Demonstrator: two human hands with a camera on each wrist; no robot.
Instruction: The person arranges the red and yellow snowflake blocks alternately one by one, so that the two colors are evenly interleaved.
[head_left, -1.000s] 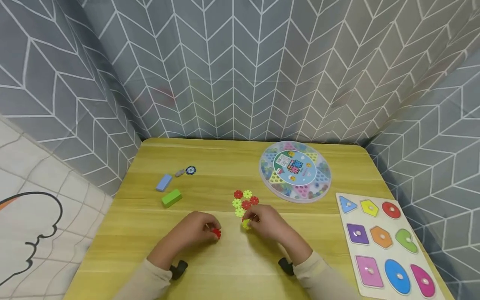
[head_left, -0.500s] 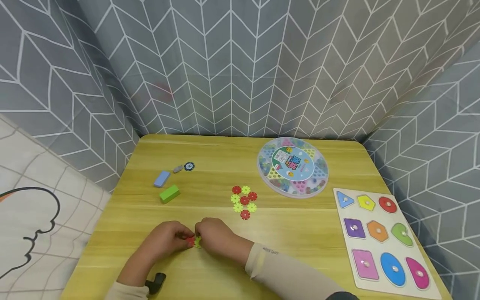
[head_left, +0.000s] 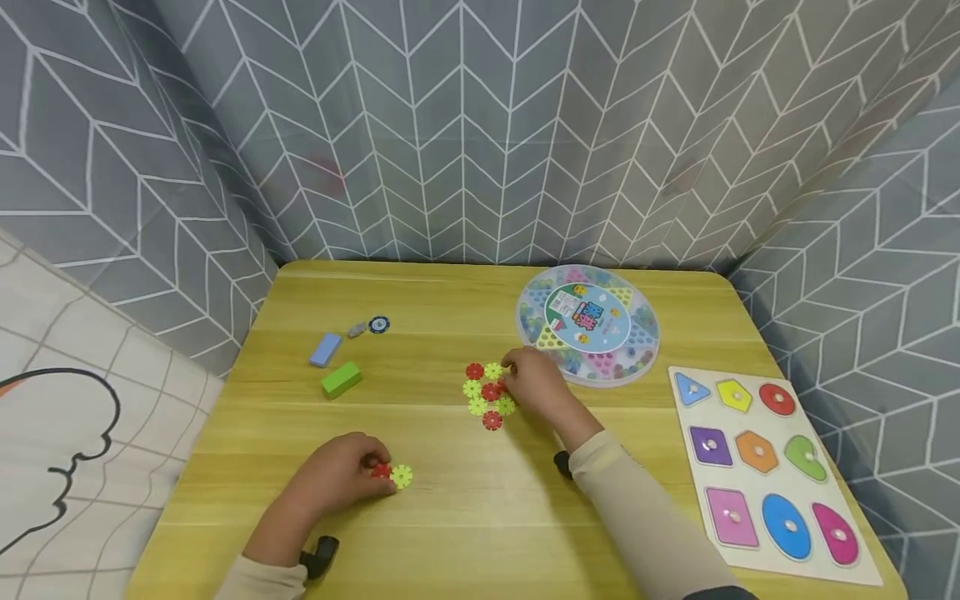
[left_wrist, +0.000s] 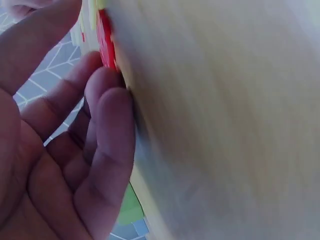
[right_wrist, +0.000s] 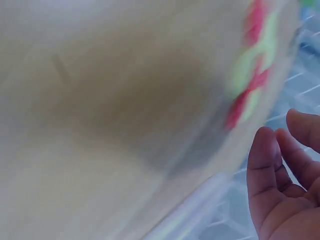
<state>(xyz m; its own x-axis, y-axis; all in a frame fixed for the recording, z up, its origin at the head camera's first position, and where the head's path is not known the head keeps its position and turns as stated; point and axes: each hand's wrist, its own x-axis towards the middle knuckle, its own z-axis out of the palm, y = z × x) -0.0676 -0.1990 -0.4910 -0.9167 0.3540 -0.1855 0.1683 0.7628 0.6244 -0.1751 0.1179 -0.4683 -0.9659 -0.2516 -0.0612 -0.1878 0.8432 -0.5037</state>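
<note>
A red notched disc [head_left: 382,471] is being pinched by the left hand [head_left: 337,471] on the table [head_left: 465,525], a yellow disc [head_left: 402,477] touching it; whether they interlock cannot be told. Both are being judged light, thin and stiff, easily slid; holding by opposite rims is being advised. Beside the disc cluster [head_left: 491,392], the right hand [head_left: 538,382] is being held fingertips apart, gripping nothing.

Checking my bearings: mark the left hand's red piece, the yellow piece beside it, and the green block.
Red piece [head_left: 382,471], head view, exposed part.
Yellow piece [head_left: 402,477], head view, centre.
Green block [head_left: 341,377], head view, top face.
</note>
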